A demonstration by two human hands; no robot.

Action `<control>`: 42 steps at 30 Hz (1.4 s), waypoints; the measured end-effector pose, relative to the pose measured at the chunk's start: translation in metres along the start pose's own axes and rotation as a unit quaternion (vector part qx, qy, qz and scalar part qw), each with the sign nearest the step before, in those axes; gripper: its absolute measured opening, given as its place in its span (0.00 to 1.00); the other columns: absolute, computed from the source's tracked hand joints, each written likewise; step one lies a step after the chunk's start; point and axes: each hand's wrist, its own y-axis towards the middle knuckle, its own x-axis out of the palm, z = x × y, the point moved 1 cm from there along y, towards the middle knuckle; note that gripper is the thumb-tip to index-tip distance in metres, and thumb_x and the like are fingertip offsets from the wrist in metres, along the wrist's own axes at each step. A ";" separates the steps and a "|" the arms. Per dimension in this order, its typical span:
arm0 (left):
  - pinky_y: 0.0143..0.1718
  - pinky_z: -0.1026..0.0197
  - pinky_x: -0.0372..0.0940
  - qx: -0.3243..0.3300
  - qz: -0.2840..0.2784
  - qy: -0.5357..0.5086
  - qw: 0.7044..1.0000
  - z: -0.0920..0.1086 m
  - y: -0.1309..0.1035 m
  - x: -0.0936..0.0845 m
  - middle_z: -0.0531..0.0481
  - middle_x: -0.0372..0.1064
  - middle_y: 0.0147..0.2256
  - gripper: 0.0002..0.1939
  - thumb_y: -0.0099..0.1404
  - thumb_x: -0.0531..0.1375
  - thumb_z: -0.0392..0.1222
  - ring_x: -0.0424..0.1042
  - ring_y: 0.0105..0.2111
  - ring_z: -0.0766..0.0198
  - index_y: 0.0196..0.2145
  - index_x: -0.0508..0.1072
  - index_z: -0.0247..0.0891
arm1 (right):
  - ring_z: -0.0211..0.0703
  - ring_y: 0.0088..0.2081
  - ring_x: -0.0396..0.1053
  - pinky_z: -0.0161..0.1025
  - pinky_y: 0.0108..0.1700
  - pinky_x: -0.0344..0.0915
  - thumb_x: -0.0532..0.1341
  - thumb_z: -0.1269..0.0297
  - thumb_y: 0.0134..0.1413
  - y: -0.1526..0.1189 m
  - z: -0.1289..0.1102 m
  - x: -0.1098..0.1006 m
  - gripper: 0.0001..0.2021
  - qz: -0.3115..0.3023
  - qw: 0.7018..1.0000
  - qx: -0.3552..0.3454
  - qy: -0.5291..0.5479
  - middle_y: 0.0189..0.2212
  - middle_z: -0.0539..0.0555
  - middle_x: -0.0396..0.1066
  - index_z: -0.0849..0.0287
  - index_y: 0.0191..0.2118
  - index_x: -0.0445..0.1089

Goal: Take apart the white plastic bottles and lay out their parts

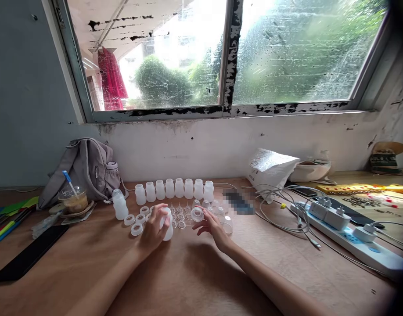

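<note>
— As we start on the left, a clear plastic cup with a blue straw [73, 202] stands before a grey fabric backpack [86, 171], and a frosted white, waisted plastic bottle [120, 206] stands just right of them on the brown surface [195, 281].

— Moving along, squat white plastic rings [137, 234] lie flat beside the left hand [152, 226]. What's in that grip?

— Another frosted bottle [168, 230], fingers curled round it, in front of a row of eight matching bottles [179, 188]!

— How would it handle?

— Light, I'd guess, fairly stiff with a little give, perhaps slick. Round the narrow waist looks the surest hold.

— On to the middle: small clear rings [181, 225], then the right hand [214, 226].

— And that grip is narrow, thumb and fingers pinching a translucent white ring [197, 213] by its edge, just left of the clear domed pieces [220, 210]. Probably near weightless; the rim's the place to take it.

— Any lettering?

— None I can read on the bottles. Further right, the white shiny pouch [270, 171] carries dark marks, too small to make out. Nothing legible on the white power strip [343, 239] either.
</note>
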 end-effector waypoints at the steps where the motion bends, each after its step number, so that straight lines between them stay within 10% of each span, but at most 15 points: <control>1: 0.48 0.57 0.57 0.003 -0.009 -0.019 1.000 0.000 -0.006 0.007 0.47 0.57 0.46 0.05 0.62 0.47 0.38 0.61 0.47 0.62 0.35 0.61 0.40 | 0.41 0.27 0.69 0.38 0.25 0.65 0.50 0.51 0.52 0.000 0.000 0.000 0.20 0.004 1.000 -0.003 -0.005 0.40 0.57 0.64 0.56 0.48 0.59; 8: 0.50 0.53 0.56 -0.067 -0.120 -0.107 0.985 -0.005 -0.027 0.033 0.42 0.51 0.54 0.34 0.58 0.56 0.45 0.55 0.53 0.56 0.56 0.41 0.43 | 0.39 0.29 0.68 0.36 0.28 0.65 0.58 0.56 0.48 -0.006 -0.007 0.011 0.15 0.011 0.995 -0.082 -0.063 0.31 0.51 0.66 0.56 0.41 0.58; 20: 0.44 0.55 0.61 0.051 -0.145 0.029 0.988 0.004 -0.023 0.018 0.47 0.63 0.45 0.32 0.56 0.56 0.43 0.64 0.42 0.58 0.57 0.49 0.45 | 0.37 0.31 0.66 0.37 0.33 0.67 0.58 0.61 0.49 -0.013 -0.010 0.012 0.12 -0.063 0.943 -0.186 -0.268 0.36 0.53 0.66 0.55 0.40 0.60; 42: 0.47 0.56 0.59 0.022 -0.183 -0.098 0.978 0.001 -0.022 0.015 0.48 0.61 0.49 0.31 0.53 0.58 0.40 0.63 0.46 0.58 0.54 0.54 0.44 | 0.40 0.31 0.66 0.41 0.36 0.64 0.61 0.60 0.44 -0.001 -0.021 -0.002 0.09 -0.086 0.982 -0.097 -0.140 0.28 0.52 0.68 0.60 0.30 0.67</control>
